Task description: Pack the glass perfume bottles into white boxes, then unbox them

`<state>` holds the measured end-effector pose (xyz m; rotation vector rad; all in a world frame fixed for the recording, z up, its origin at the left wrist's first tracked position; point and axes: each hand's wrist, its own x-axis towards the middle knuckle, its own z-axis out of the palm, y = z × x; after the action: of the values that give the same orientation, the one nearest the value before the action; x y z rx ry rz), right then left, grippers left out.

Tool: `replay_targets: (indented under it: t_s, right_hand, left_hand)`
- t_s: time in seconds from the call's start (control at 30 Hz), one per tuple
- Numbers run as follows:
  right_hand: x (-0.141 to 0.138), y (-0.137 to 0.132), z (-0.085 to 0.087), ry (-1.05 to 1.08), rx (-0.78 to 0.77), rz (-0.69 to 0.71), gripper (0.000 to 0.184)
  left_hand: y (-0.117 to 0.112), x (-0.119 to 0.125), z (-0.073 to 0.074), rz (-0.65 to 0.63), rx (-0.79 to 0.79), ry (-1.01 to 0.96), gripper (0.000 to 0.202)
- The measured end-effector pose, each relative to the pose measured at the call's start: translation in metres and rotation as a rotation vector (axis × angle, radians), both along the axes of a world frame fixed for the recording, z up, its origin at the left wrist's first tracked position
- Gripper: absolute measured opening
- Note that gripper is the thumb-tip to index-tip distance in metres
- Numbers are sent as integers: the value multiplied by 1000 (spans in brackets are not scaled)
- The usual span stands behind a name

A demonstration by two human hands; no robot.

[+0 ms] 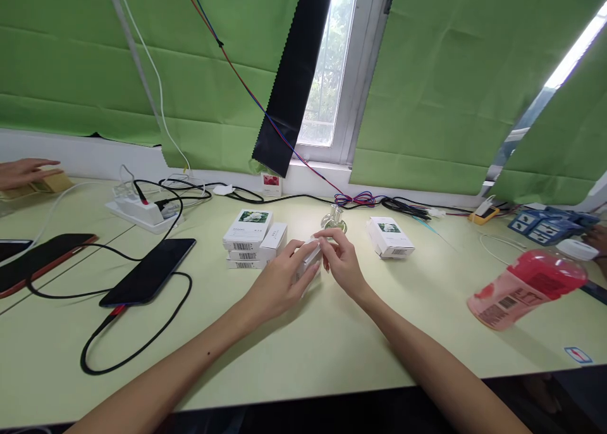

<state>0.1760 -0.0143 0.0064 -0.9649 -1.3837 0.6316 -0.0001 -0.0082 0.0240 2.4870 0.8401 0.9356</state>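
Note:
In the middle of the table my left hand is closed round a small white cardboard box, held at a tilt. The curled fingers of my right hand press together at the far end of this box; what exactly they pinch is hidden. Left of my hands is a stack of white boxes printed with a white flower, and a narrower box stands against it. Another flower box lies to the right. Just behind my hands, small clear glass pieces rest on the table, partly covered by my fingers.
A black phone with a looping cable and a power strip are on the left. A pink drink bottle leans at the right. Cables run along the wall. Another person's hand rests on a yellow block at the far left.

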Motion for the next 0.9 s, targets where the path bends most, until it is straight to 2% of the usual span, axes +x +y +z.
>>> replay_targets:
  t_s: [0.33,0.9]
  right_hand:
    - [0,2,-2,10,16,10,25]
    - [0,4,-3,9,37,7,25]
  left_hand:
    - [-3,-1,3,-9,-79,29,36]
    - [0,-2,-1,-8,-109,77,48]
